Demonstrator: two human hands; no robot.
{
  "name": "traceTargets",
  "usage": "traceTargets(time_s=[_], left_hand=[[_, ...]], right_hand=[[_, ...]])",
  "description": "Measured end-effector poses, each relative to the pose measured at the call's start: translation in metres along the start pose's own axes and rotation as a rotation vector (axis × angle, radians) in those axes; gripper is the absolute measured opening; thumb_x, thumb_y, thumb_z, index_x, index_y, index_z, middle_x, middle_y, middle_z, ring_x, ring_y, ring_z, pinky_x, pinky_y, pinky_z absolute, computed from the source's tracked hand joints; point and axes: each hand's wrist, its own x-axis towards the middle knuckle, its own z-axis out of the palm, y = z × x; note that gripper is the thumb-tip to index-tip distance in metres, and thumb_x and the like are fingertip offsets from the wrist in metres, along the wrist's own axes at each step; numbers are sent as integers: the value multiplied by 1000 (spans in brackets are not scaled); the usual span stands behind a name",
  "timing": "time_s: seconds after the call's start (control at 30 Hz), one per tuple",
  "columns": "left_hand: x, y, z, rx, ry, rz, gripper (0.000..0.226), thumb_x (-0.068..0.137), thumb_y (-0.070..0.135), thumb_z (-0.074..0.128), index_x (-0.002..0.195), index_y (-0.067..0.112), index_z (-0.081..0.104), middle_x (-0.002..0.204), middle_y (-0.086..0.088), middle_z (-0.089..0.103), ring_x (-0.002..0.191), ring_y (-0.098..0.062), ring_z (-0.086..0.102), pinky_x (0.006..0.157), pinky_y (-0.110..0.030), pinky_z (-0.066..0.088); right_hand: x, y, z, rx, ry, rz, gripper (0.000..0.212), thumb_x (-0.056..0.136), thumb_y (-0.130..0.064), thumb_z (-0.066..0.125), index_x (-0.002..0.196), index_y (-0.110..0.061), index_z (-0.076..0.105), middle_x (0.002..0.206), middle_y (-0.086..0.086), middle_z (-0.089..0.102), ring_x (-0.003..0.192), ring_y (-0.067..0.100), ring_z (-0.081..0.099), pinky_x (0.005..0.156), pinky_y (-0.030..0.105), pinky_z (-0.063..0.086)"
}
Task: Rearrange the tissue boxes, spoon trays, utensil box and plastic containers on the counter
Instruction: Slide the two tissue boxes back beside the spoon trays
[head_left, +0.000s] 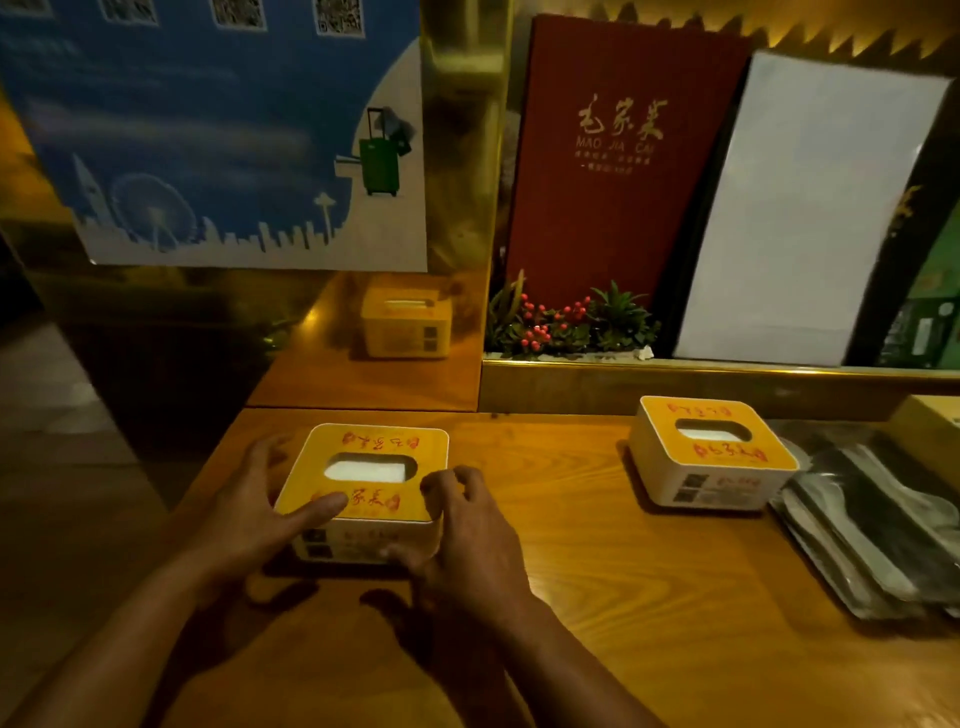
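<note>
the left hand (254, 499) is spreading its fingers along the left side of the near tissue box (363, 488), thumb lying on the yellow lid. the right hand (462, 535) is curling its fingers over the lid's right edge, thumb pressing the front wall, so both hands are clasping the box on the counter (597, 597). well right of the fingers, a second tissue box (711, 452) is sitting beside a stack of dark plastic-wrapped trays (872, 530). judging by this, the rearranging is looking early: one box is being positioned, while the rest is waiting untouched.
</note>
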Motion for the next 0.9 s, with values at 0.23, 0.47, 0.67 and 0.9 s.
traceTargets(time_s=[0.23, 0.47, 0.67, 0.9], left_hand=[[10, -4, 34, -149, -169, 91, 112, 32, 60, 94, 122, 69, 28, 130, 28, 45, 121, -17, 53, 87, -54, 56], [24, 13, 119, -208, -240, 100, 101, 46, 45, 92, 127, 66, 36, 142, 12, 47, 134, -25, 45, 93, -50, 52], [33, 44, 183, -180, -205, 57, 91, 79, 9, 78, 146, 47, 30, 144, 8, 49, 129, -21, 50, 91, -43, 55], [35, 58, 231, -177, -183, 23, 74, 87, 16, 73, 146, 42, 36, 146, 0, 51, 132, -24, 49, 97, -48, 52]], right_hand=[[0, 26, -21, -160, 64, 44, 50, 77, -54, 75, 109, -35, 42, 116, -9, 54, 95, 12, 54, 74, 36, 54], [-4, 95, -83, -417, 110, 99, 48, 82, -54, 70, 120, -35, 48, 130, -9, 56, 120, 16, 49, 96, 36, 42], [-6, 138, -115, -568, 159, 193, 61, 81, -52, 72, 133, -27, 52, 147, 0, 48, 138, 27, 37, 110, 48, 35], [2, 168, -125, -573, 172, 252, 71, 81, -38, 78, 141, -15, 50, 150, 6, 48, 139, 34, 41, 112, 51, 34]])
